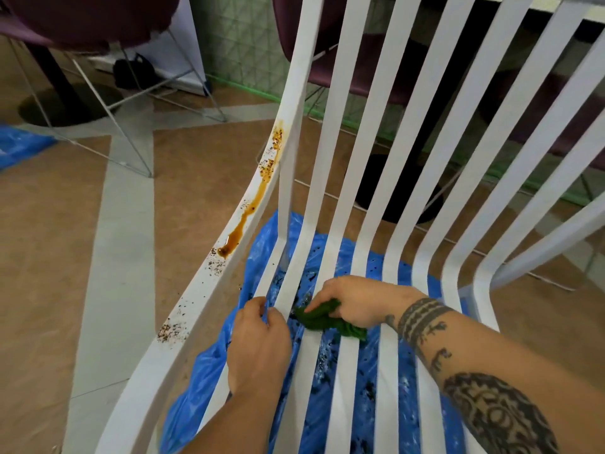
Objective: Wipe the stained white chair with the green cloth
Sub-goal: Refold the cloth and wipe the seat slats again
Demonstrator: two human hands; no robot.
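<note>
The white slatted chair (347, 198) fills the view, its back rising away from me. An orange-brown sauce streak (248, 211) with dark specks runs down its left armrest, and more specks (172, 330) lie lower on that rail. My right hand (357, 303) is shut on the bunched green cloth (330, 319), pressing it onto the seat slats near the back. My left hand (258, 342) grips a seat slat at the left side of the seat.
A blue plastic sheet (209, 371) with dark crumbs lies on the floor under the chair. Dark purple chairs on wire legs (108, 103) stand behind at left and right. Another blue sheet (19, 142) shows at the far left. The floor is brown with grey bands.
</note>
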